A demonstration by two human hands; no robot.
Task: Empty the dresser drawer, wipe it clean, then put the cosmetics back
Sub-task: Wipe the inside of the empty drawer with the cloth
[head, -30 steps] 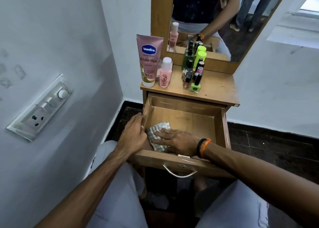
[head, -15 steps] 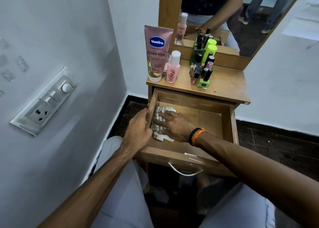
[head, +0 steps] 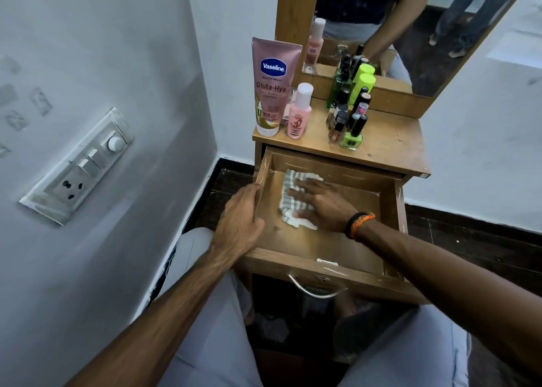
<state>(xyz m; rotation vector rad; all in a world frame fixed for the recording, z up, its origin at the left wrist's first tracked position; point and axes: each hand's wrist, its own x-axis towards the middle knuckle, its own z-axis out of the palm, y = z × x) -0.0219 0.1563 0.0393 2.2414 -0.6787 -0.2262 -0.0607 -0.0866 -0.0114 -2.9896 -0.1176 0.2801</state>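
Note:
The wooden dresser drawer (head: 337, 241) is pulled out and holds only a striped white-and-grey cloth (head: 289, 199). My right hand (head: 321, 205) lies flat on the cloth with straight fingers, pressing it onto the drawer floor toward the back left. My left hand (head: 239, 224) grips the drawer's left wall, fingers curled over its rim. On the dresser top (head: 387, 146) stand a pink Vaseline tube (head: 274, 86), a small pink bottle (head: 299, 112) and a cluster of nail polish bottles (head: 349, 117).
A mirror (head: 390, 26) rises behind the dresser top. The white wall with a switch and socket panel (head: 77, 166) is close on the left. A metal handle (head: 315, 288) hangs on the drawer front. My knees in light trousers sit below the drawer, dark floor to the right.
My right hand has slid the cloth from the drawer's front left toward the back. My left hand has stayed on the left wall.

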